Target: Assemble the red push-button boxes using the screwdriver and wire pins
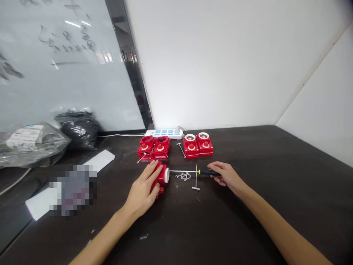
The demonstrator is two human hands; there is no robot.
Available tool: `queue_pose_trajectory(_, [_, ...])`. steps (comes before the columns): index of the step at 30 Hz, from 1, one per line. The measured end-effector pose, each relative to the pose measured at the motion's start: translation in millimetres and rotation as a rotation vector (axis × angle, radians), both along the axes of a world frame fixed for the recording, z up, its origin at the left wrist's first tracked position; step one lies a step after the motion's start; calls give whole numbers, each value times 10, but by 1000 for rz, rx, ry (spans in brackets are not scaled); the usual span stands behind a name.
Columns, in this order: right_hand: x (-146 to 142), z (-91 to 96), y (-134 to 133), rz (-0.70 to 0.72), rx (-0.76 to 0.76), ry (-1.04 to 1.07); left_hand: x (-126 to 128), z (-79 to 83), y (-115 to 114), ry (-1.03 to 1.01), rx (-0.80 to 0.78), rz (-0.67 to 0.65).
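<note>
One red box (161, 179) lies sideways on the surface (190, 228), held by the left hand (142, 189); the right hand (224, 175) grips a screwdriver (204, 172) aimed at the box's white ring (167, 175). Tool work seems in hand, calling next for steady alignment.

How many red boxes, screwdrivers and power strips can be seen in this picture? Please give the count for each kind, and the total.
Red boxes: 5
Screwdriver: 1
Power strip: 1
Total: 7

Dark table (193, 232), white wall (215, 62), whiteboard (68, 73)
</note>
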State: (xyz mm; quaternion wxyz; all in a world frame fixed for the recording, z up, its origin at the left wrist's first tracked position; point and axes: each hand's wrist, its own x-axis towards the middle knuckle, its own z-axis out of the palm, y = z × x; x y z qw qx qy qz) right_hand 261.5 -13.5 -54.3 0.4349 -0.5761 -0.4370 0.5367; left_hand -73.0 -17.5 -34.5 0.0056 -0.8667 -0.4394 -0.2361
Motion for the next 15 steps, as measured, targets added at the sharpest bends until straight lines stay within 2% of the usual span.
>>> queue_pose_trajectory(3, [-28,27,-22,-39,-89,115,7,-4,2,-21,4,4])
queue_pose_trajectory(6, [11,15,-17,23,-122,-6,13,10,-6,-20,-11,3])
queue_pose_trajectory(10, [122,12,0,164,96,-333,17,24,-10,-20,-27,7])
queue_pose_trajectory(13, [162,58,-18,279,247,-487,12,2,0,-36,-24,5])
queue_pose_trajectory(15, [155,84,-38,300,315,-550,8,-15,6,-40,-23,8])
